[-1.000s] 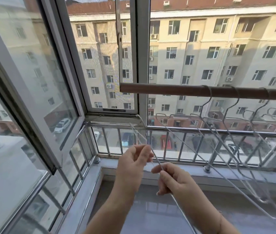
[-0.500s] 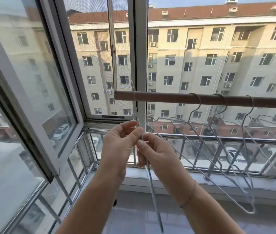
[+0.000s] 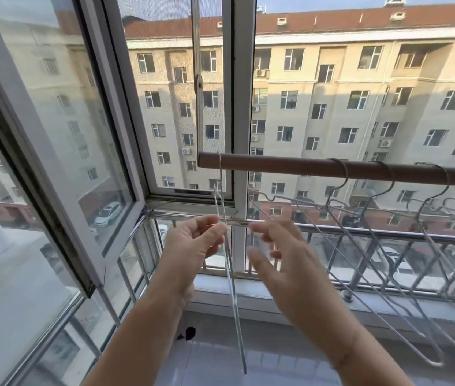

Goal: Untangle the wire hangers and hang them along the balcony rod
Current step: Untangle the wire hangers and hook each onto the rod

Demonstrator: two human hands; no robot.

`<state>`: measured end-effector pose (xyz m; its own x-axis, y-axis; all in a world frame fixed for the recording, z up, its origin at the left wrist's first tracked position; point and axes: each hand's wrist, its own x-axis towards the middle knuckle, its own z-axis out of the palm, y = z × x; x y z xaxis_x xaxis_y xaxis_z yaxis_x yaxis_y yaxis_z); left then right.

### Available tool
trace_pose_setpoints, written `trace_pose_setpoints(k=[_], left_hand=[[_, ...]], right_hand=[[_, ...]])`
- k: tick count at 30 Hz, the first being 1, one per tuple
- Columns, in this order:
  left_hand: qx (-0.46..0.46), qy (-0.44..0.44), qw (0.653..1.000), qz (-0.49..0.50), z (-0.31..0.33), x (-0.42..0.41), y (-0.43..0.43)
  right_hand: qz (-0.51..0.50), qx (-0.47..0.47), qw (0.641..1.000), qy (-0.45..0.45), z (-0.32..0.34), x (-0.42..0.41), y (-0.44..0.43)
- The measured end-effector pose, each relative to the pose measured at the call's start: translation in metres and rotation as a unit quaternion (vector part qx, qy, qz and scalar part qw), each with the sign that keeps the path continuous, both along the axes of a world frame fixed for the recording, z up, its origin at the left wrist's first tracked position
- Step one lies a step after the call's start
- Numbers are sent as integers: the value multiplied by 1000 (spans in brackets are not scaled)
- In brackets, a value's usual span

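A brown balcony rod runs from the middle to the right edge. Three wire hangers hang from its right part by their hooks and slant down to the right. Another wire hanger, seen edge-on, has its hook over the rod's left end and hangs straight down. My left hand pinches this hanger's wire between thumb and forefinger just below the neck. To the right of the wire, my right hand is blurred, with its fingers spread and nothing in them.
An open window sash juts inward at the left. A white window post stands behind the rod's left end. A metal railing and sill run below. A small dark object lies on the tiled floor.
Both hands rose with the hanger and its hook went over the rod's left end. My right hand then let go of the wire and moved off to the right.
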<state>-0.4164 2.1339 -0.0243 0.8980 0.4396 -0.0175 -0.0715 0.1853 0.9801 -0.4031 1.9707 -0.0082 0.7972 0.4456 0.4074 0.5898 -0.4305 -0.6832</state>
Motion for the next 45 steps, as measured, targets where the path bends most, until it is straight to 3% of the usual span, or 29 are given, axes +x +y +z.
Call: trace_pose_setpoints(k=[4,8,19,29,45], left_hand=[[8,7,1000,-19,1,3,-3],[11,15,999,-28,2,10,-12],[29,17,999,23,2,8,-17],[-6,-15,995,95,3,4,-7],[-7,-17,993,118,0,3,3]], right_hand=[[-154,1,979,-130,18,9,-54],[-231,-44,969,-74,12,22,-91],[-165,-23,986,29,-17,30,-92],[-128,41,991,17,-14,32,-54],[-110,35,993,27,-23,30,-29]])
